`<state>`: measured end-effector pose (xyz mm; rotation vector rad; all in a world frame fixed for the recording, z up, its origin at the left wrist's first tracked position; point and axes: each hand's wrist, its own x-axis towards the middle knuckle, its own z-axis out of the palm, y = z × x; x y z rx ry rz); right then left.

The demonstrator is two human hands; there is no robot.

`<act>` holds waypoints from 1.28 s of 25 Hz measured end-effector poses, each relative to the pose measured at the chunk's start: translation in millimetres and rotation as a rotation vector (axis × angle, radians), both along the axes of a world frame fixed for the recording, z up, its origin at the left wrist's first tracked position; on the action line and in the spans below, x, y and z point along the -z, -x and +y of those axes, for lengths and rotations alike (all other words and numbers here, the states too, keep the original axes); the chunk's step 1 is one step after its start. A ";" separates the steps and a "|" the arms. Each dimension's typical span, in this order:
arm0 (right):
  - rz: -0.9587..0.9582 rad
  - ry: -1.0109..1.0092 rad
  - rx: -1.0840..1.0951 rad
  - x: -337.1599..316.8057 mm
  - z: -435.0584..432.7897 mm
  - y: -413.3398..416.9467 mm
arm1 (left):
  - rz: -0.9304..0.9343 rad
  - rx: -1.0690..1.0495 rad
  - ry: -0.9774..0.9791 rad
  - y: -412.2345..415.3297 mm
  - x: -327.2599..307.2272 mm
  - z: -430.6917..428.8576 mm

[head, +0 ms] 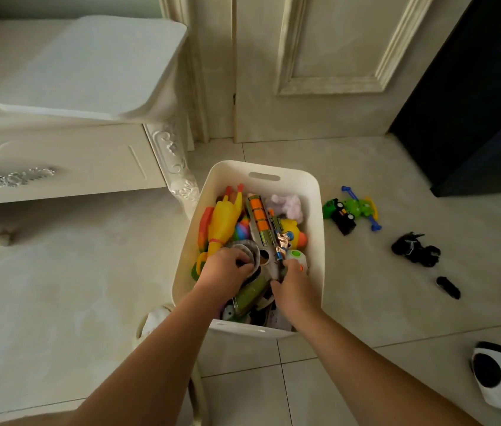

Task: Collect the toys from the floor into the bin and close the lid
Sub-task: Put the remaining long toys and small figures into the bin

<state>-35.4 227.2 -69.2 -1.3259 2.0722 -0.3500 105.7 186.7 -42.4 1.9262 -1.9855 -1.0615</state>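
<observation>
A black-and-white plush (pixel 495 370) lies on the floor at near right. Two bare arms reach into a white bin (pixel 317 241) at centre, crammed with toys. The left hand (pixel 224 267) has its grip curled round a grey round toy (pixel 250 252). The right hand (pixel 295 290) grips the near end of an orange-banded toy blaster (pixel 258 219). Farther right on the floor lie a black toy vehicle (pixel 415 249) and a green truck (pixel 340 215).

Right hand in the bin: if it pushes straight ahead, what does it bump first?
Likely the white toy with a green button, just ahead of the right hand, though depth is unclear.
</observation>
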 end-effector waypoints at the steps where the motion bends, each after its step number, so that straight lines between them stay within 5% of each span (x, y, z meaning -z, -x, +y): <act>1: -0.013 0.013 0.021 -0.4 -0.6 1.2 | -0.008 0.017 0.009 2.2 -0.2 -0.2; 8: 0.034 0.124 -0.027 -5.1 -22.6 7.4 | -0.201 0.104 -0.028 18.2 10.0 -17.0; 12: 0.042 0.121 -0.134 -26.2 -31.1 19.1 | -0.151 -0.120 0.124 27.0 3.8 -22.2; 16: -0.127 0.483 0.097 -40.8 -32.6 50.2 | 0.063 -0.063 0.289 73.4 -14.3 -27.1; 19: -0.116 0.578 0.323 -30.4 -34.4 98.7 | 0.188 0.077 0.393 129.2 -20.0 -26.7; 21: -0.081 0.514 0.391 -16.1 -36.4 138.3 | 0.177 0.229 0.441 163.2 -15.1 -29.4; 25: -0.012 0.258 0.407 31.7 -49.1 212.8 | 0.020 0.430 0.219 215.7 12.7 -50.0; 32: 0.017 0.036 0.200 97.8 -116.8 272.1 | -0.311 0.598 0.043 284.2 63.0 -130.9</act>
